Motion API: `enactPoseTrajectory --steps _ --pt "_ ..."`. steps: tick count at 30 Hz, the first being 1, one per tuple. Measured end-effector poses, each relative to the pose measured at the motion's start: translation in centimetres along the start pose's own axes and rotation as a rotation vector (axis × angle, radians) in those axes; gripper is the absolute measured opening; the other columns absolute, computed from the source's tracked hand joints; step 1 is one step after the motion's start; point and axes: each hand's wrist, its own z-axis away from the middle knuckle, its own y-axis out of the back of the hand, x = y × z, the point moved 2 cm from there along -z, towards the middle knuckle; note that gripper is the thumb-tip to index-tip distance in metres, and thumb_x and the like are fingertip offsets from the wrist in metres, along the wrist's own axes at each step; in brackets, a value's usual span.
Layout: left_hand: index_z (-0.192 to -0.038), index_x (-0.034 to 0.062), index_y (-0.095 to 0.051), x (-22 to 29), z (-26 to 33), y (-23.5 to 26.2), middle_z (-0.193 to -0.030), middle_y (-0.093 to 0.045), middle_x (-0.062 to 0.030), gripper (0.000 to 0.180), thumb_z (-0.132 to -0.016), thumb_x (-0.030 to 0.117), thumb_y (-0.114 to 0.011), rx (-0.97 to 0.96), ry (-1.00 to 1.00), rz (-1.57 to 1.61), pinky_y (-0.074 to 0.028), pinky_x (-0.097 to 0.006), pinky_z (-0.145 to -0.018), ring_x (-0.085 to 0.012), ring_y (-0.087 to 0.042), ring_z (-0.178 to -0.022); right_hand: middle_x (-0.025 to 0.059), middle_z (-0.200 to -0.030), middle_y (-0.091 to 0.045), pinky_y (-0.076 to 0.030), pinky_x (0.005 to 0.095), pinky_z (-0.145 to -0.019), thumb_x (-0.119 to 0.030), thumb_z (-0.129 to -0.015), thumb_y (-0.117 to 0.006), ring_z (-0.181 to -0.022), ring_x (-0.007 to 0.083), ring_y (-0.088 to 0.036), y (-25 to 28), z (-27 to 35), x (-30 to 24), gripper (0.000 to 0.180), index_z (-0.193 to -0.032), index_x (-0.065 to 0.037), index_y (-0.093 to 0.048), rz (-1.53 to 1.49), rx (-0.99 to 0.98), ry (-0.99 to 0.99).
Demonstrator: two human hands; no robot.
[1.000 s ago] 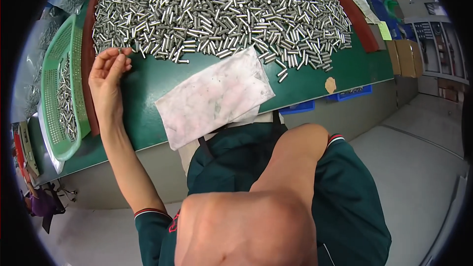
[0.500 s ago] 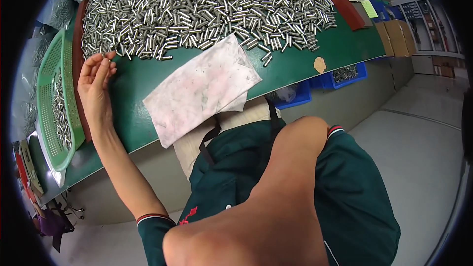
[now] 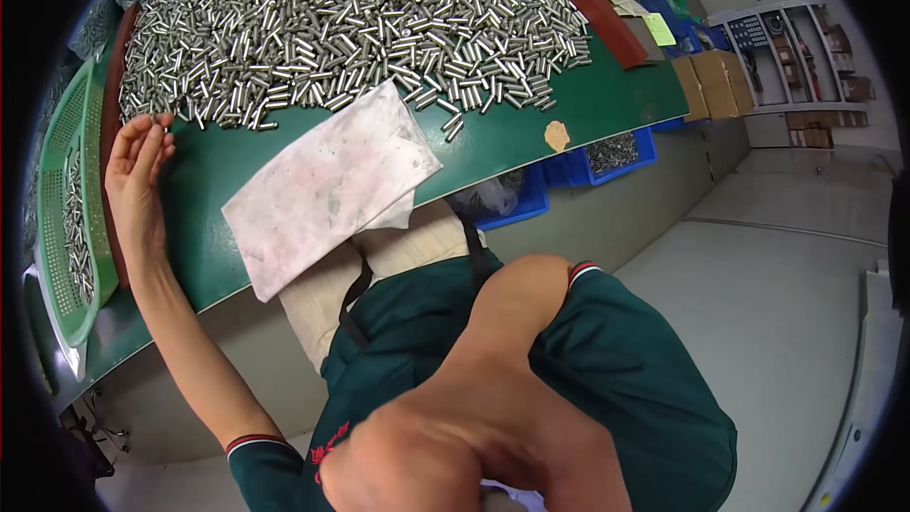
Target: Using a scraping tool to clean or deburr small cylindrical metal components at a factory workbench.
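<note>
A wide heap of short shiny metal pins [image 3: 351, 28] covers the far part of the green table [image 3: 204, 251]. At the heap's near left corner, beside the red-brown wooden edging, is my left hand [image 3: 137, 171]. Its thumb and fingertips are pinched together; whatever is between them is too small to make out. A stained whitish cloth [image 3: 332, 180] lies folded at the table's front edge, right of that hand. My right hand [image 3: 455, 446] is raised close to the camera at the bottom middle, its fingers mostly hidden.
Left of the edging stands a green perforated basket [image 3: 71, 218] with pins in it. Blue bins [image 3: 621, 156] sit below the table's front edge, one with small metal parts. Cardboard boxes [image 3: 711, 85] stand at the right. A tan scrap [image 3: 556, 137] lies near the table edge.
The view has swung, so the table and heap sit further left in the picture. My right hand now shows more at the bottom. My left hand stays pinched by the heap's corner.
</note>
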Motion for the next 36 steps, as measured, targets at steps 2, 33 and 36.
enactPoseTrajectory --steps 2,33,36 --pt "-0.097 0.0026 -0.053 -0.2 0.1 0.0 -0.095 -0.059 -0.0088 0.018 -0.080 0.008 -0.056 0.001 0.014 -0.001 -0.043 -0.019 -0.072 -0.0090 -0.055 -0.077 0.0210 -0.073 -0.061 -0.045 0.0197 -0.045 0.004 -0.062 -0.057 -0.053 0.0176 -0.058 0.0 0.0 0.1 0.024 -0.084 0.013 -0.059 -0.052 -0.086 0.185" --pt "-0.098 0.0015 -0.051 0.7 0.4 -0.4 -0.095 -0.059 -0.0113 0.019 -0.080 0.006 -0.056 0.033 0.031 0.000 -0.044 -0.019 -0.070 -0.0101 -0.055 -0.076 0.0025 -0.055 -0.045 -0.030 0.0198 -0.036 -0.002 -0.062 -0.064 -0.037 0.0142 -0.041 2.8 1.3 -5.1 0.016 -0.058 -0.003 -0.048 0.433 0.030 0.093" --pt "-0.096 0.0010 -0.051 0.4 1.4 0.6 -0.094 -0.059 -0.0124 0.018 -0.079 0.005 -0.056 0.060 0.030 0.019 -0.045 -0.020 -0.069 -0.0107 -0.056 -0.075 0.0011 -0.050 -0.038 -0.022 0.0229 -0.034 -0.005 -0.071 -0.062 -0.034 0.0119 -0.032 1.8 0.7 -7.7 0.015 -0.072 -0.007 -0.048 0.828 -0.194 -0.083"
